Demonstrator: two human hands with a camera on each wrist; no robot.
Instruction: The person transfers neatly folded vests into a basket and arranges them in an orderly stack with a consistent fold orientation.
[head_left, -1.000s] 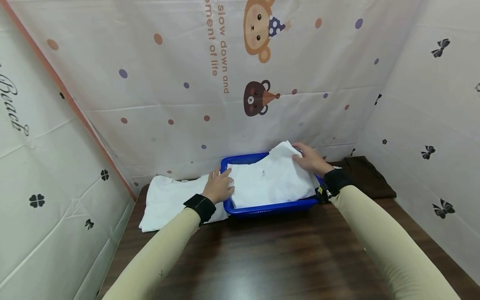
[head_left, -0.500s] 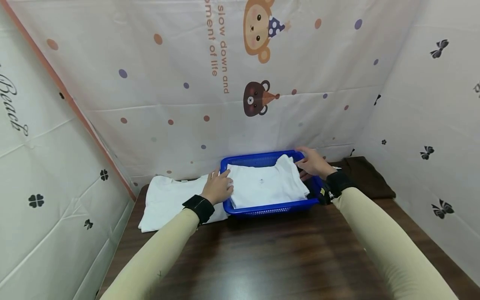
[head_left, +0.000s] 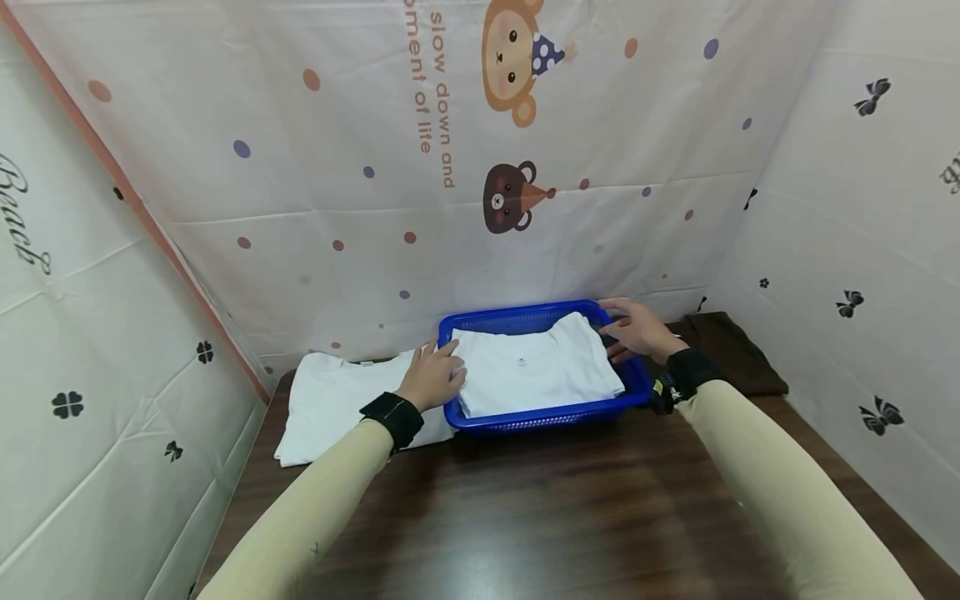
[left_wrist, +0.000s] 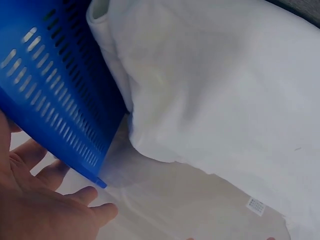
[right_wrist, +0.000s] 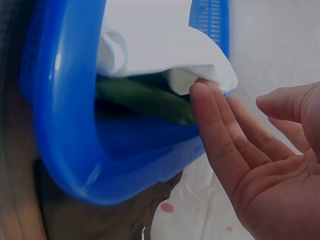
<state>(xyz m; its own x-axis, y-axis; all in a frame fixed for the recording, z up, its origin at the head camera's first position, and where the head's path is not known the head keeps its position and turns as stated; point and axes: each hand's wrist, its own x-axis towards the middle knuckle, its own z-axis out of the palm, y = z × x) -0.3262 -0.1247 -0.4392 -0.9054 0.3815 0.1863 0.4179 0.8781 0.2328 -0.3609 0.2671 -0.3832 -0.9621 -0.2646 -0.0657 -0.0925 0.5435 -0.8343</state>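
A folded white T-shirt (head_left: 534,371) with a small dark mark near its neckline lies in the blue plastic basket (head_left: 557,414). My left hand (head_left: 433,375) rests at the basket's left rim with its fingers spread; in the left wrist view its fingers lie along the outer edge. On the other side, my right hand (head_left: 642,330) hovers by the T-shirt's right edge, fingers extended and holding nothing. In the right wrist view the fingertips are right at the T-shirt's corner. Beneath the T-shirt, a dark green fabric item (right_wrist: 142,100) shows in the basket.
Another folded white garment (head_left: 337,404) lies left of the basket, partly behind my left arm. Dark brown folded fabric (head_left: 731,354) lies to the right, near the right-hand wall. A printed cloth backdrop (head_left: 315,167) rises directly behind the brown wooden table (head_left: 525,517).
My right hand has let go of the T-shirt's raised right side and moved slightly right. That side has dropped and now lies flatter in the basket. The left hand stays nearly in place.
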